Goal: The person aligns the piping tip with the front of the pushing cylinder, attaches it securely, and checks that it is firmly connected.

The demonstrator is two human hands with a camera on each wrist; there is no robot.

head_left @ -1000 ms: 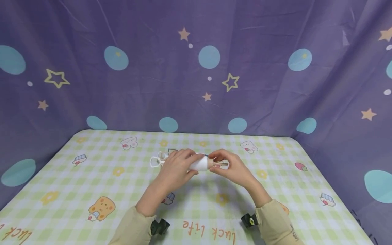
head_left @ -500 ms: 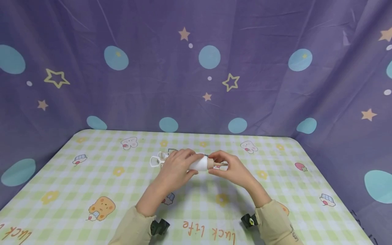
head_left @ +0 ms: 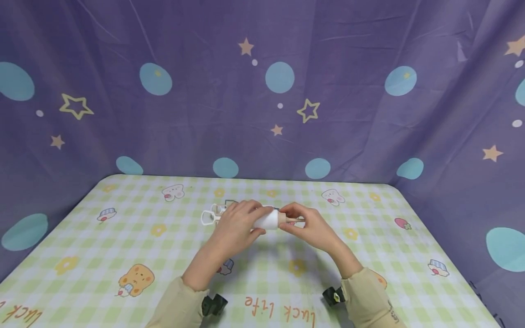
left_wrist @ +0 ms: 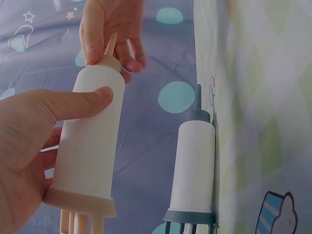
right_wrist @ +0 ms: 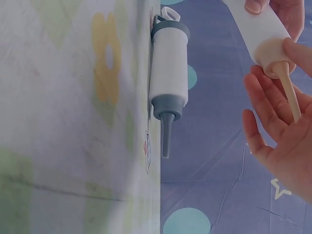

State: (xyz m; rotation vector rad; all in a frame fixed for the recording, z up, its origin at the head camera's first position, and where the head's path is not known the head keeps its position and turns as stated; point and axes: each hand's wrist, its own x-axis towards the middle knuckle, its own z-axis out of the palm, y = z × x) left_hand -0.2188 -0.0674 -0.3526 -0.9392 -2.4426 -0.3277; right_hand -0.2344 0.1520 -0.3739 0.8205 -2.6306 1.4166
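Observation:
A white syringe (head_left: 268,219) with beige fittings lies sideways between my hands, its ring handle (head_left: 208,217) pointing left. My left hand (head_left: 238,228) grips the white barrel (left_wrist: 92,146), thumb laid across it in the left wrist view. My right hand (head_left: 309,225) pinches the beige nozzle cap (right_wrist: 274,56) at the other end, thumb on one side and fingers on the other. The thin beige nozzle (right_wrist: 290,95) points in toward the right palm. Beyond the hands lies a second white syringe (right_wrist: 169,63) with blue-grey fittings, mostly hidden in the head view.
The table (head_left: 164,255) wears a green-and-white checked cloth with printed bears, flowers and lettering. A purple curtain (head_left: 348,127) with stars and dots hangs behind and at both sides. Black wrist straps (head_left: 214,304) show near the sleeves.
My right hand's fingers shift slightly on the nozzle cap and the nozzle shows at a slightly different slant. My left hand and the barrel hold still.

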